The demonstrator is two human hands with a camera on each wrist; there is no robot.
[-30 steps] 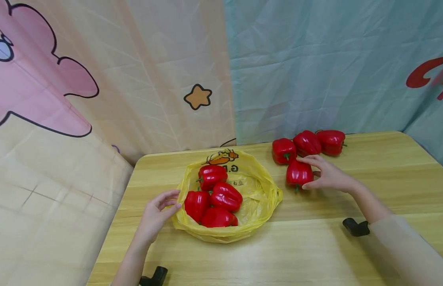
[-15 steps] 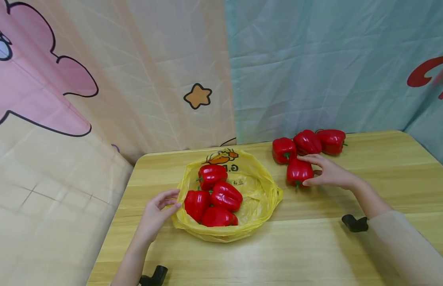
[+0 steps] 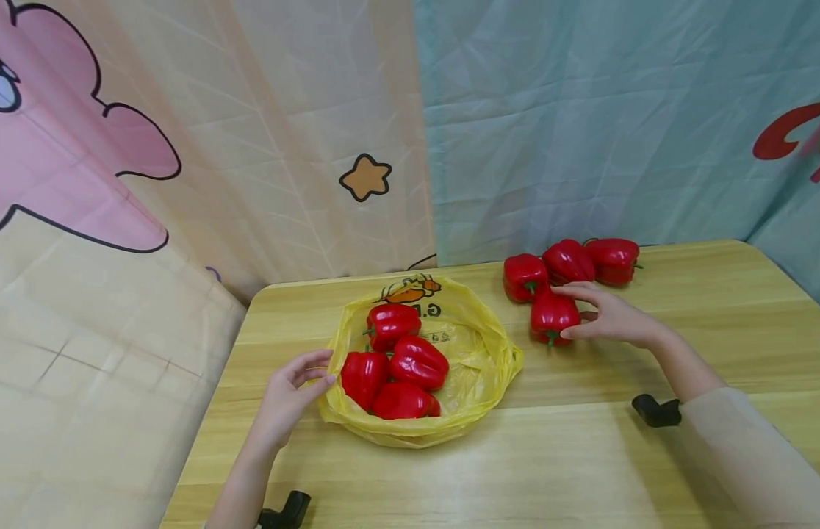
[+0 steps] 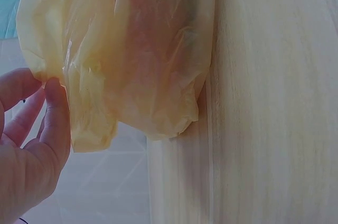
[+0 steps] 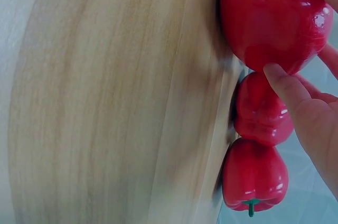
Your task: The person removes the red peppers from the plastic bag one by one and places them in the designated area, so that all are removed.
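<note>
My left hand (image 3: 294,393) pinches the left rim of an open yellow plastic bag (image 3: 472,389). In the left wrist view, thumb and finger meet on the thin edge of the bag (image 4: 153,65). Several red bell peppers lie inside, among them one bell pepper (image 3: 419,364) in the middle. Right of the bag, my right hand (image 3: 611,316) grips another red bell pepper (image 3: 554,316) from its right side, thumb in front and fingers behind. The right wrist view shows the thumb pressed on this pepper (image 5: 274,28), its green stem at the top.
Behind the gripped pepper, a bell pepper (image 3: 524,278), a second bell pepper (image 3: 569,262) and a third bell pepper (image 3: 613,261) line the back of the wooden table (image 3: 516,470). A printed curtain (image 3: 304,132) hangs behind the table.
The gripped bell pepper has tilted slightly, its stem end shifting a little upward in the head view. My right hand has barely moved; my left hand stays on the bag's rim.
</note>
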